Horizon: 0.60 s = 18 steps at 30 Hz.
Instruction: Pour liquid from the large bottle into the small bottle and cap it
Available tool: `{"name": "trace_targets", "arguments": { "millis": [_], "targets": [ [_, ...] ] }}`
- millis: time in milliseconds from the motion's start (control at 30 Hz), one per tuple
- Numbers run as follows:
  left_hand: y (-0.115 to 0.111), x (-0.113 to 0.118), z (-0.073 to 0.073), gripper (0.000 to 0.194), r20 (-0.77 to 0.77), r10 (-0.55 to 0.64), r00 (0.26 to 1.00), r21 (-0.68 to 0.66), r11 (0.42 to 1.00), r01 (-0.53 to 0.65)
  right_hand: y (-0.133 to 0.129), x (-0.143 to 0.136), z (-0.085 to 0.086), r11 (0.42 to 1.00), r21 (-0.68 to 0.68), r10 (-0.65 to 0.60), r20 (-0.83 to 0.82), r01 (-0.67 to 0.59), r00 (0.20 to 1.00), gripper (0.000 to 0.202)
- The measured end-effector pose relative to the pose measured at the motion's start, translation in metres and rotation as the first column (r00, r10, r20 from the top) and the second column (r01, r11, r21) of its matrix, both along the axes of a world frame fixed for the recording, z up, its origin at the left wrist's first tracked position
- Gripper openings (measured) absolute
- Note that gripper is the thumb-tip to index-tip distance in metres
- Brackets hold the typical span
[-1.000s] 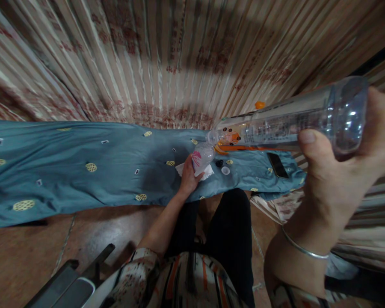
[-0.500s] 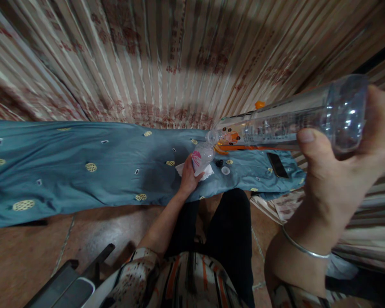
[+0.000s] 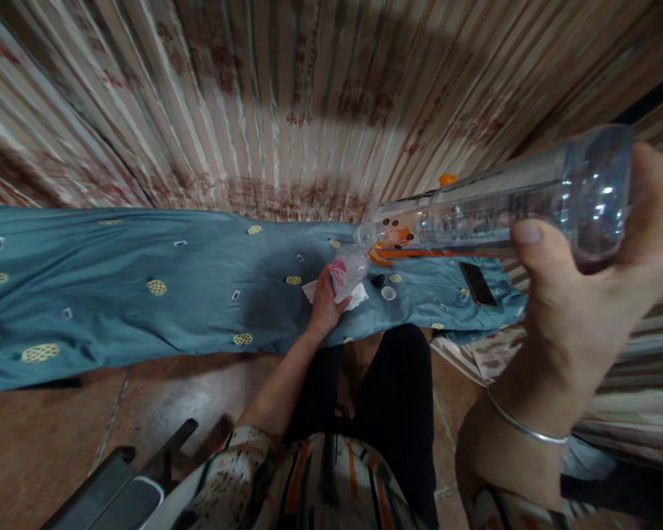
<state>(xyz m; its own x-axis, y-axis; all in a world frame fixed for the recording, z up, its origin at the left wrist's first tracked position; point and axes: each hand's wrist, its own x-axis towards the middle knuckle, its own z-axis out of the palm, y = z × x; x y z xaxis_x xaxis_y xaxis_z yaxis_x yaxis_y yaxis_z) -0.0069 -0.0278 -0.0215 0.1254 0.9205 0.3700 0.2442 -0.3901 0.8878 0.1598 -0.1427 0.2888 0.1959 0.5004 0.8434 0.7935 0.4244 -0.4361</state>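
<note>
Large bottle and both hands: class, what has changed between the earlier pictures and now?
The base of the large bottle rose slightly, with the right hand. Nothing was grasped or released. The left hand, small bottle and phone stayed put.

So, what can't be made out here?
All in the head view:
- small bottle mouth: overlapped by the big bottle's neck
- right hand fingertips, thumb aside: behind the big bottle
- label print: blurred
- small bottle's liquid level: left hand covers part, blur the rest
- orange thing: partly behind the big bottle
</note>
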Motion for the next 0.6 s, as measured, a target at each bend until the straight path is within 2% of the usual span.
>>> {"name": "trace_targets", "arguments": {
  "millis": [133,400,500,600],
  "targets": [
    [0.0,0.001,0.0,0.091,0.009,0.013,1.0,-0.002,1.0,-0.013,-0.001,-0.002,0.002,1.0,-0.004,0.013,-0.076,-0.014,0.997,0.08],
    [0.001,0.002,-0.003,0.093,0.002,0.016,1.0,-0.012,1.0,-0.016,-0.002,-0.003,0.001,1.0,-0.006,0.001,-0.02,-0.001,1.0,0.077],
    [0.001,0.001,-0.002,0.093,0.015,0.011,1.0,-0.003,1.0,-0.011,-0.003,0.003,-0.006,1.0,-0.006,-0.008,-0.068,0.008,0.998,0.078],
    [0.001,0.001,-0.001,0.093,0.023,0.015,1.0,-0.006,1.0,-0.015,-0.004,0.013,-0.022,0.999,0.038,-0.031,-0.105,0.035,0.994,0.078]
  ]
}}
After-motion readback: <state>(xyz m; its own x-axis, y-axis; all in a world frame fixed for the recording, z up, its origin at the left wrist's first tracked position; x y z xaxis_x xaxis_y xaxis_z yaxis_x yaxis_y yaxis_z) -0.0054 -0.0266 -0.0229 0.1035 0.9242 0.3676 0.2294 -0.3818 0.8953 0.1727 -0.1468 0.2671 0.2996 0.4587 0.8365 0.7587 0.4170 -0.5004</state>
